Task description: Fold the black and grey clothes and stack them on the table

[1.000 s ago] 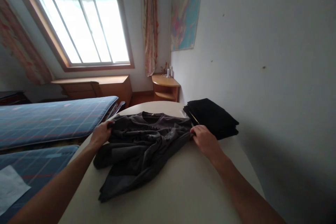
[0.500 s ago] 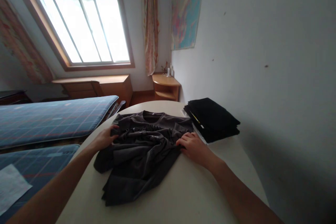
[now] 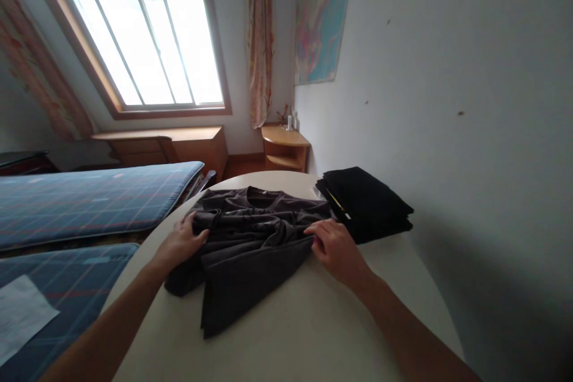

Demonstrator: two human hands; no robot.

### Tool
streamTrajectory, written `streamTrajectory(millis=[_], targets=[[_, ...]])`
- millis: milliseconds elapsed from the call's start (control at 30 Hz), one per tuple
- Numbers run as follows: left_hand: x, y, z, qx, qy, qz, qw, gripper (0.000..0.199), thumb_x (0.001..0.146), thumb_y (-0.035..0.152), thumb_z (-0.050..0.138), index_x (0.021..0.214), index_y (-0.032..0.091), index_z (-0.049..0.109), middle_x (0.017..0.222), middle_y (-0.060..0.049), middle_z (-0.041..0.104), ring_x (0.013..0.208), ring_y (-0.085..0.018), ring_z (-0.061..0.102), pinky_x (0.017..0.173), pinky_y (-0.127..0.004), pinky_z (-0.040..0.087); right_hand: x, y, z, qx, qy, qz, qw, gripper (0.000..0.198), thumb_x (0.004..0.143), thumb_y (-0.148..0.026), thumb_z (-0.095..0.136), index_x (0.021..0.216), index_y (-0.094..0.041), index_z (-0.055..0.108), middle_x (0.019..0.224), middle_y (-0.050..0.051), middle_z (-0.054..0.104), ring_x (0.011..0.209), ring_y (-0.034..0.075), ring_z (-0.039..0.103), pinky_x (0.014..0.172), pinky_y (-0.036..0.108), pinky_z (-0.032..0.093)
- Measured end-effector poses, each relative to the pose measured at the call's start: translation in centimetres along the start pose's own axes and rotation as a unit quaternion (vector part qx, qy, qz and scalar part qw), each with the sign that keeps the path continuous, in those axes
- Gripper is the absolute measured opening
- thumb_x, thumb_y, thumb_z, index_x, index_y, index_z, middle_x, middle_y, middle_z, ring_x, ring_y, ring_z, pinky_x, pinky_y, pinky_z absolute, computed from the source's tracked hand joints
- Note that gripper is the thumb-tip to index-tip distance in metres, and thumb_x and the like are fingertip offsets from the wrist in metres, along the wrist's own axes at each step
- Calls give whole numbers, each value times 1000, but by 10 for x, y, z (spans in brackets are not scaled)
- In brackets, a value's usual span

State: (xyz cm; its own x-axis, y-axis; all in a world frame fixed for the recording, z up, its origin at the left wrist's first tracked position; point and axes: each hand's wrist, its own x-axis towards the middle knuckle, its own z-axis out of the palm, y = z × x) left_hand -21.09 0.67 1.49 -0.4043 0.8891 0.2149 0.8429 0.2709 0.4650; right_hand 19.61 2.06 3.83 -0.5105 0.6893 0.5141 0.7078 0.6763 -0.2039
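Observation:
A dark grey shirt (image 3: pixel 259 277) lies rumpled on the round white table (image 3: pixel 313 328), its neckline at the far side and a lower corner pointing toward me. On its left edge, my left hand (image 3: pixel 181 243) has cloth between thumb and fingers. My right hand (image 3: pixel 338 250) pinches the right edge of the shirt, fingers curled, with the fingertips partly hidden. Folds bunch up across the middle of the garment between both hands.
A stack of folded black clothes (image 3: pixel 364 203) stands at the table's back right, near the white wall (image 3: pixel 474 179). To the left are blue plaid mattresses (image 3: pixel 98 200) with a white paper (image 3: pixel 24 313) on one. A corner shelf (image 3: pixel 285 136) stands behind the table.
The shirt's lower part has drawn up and shifted right, and its folds look flatter. My left hand has turned, with its thumb now over the cloth; my right hand moved slightly right.

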Motion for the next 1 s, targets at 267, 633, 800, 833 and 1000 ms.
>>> streamTrajectory(millis=[267, 633, 800, 833, 1000], targets=[[-33, 26, 6, 39, -137, 71, 987, 52, 81, 28, 56, 132, 17, 55, 99, -8, 75, 95, -27, 71, 80, -32, 50, -4, -39, 22, 11, -131, -21, 991, 25, 92, -22, 64, 116, -23, 67, 104, 6, 71, 99, 25, 63, 86, 38, 43], [-34, 36, 3, -165, 125, 62, 976, 35, 81, 47, 54, 101, 20, 64, 99, -9, 72, 94, -27, 69, 91, -40, 52, -2, 41, -13, -70, 71, 156, 983, 24, 91, -13, 50, 103, -21, 70, 107, 9, 66, 98, 26, 63, 84, 37, 51], [-50, 31, 4, -21, 161, 108, 981, 42, 83, 44, 50, 114, 18, 61, 122, -16, 61, 118, -32, 59, 104, -46, 45, -3, 20, -11, -3, 29, -5, 1000, 42, 79, -4, 50, 112, -22, 68, 117, 8, 66, 113, 25, 57, 101, 43, 42], [-52, 29, 2, 13, 151, 77, 985, 44, 84, 44, 50, 117, 17, 59, 121, -17, 62, 116, -34, 60, 101, -47, 47, -4, 12, -11, 17, 3, -40, 999, 41, 79, -5, 51, 112, -24, 68, 117, 7, 67, 115, 25, 56, 105, 45, 38], [-54, 19, -4, 111, -16, -68, 991, 51, 89, 47, 48, 129, 15, 47, 95, -17, 71, 89, -39, 70, 76, -47, 52, -8, -9, -8, 37, -90, -99, 990, 41, 86, -24, 64, 126, -31, 63, 130, 5, 64, 130, 26, 49, 114, 53, 18]])
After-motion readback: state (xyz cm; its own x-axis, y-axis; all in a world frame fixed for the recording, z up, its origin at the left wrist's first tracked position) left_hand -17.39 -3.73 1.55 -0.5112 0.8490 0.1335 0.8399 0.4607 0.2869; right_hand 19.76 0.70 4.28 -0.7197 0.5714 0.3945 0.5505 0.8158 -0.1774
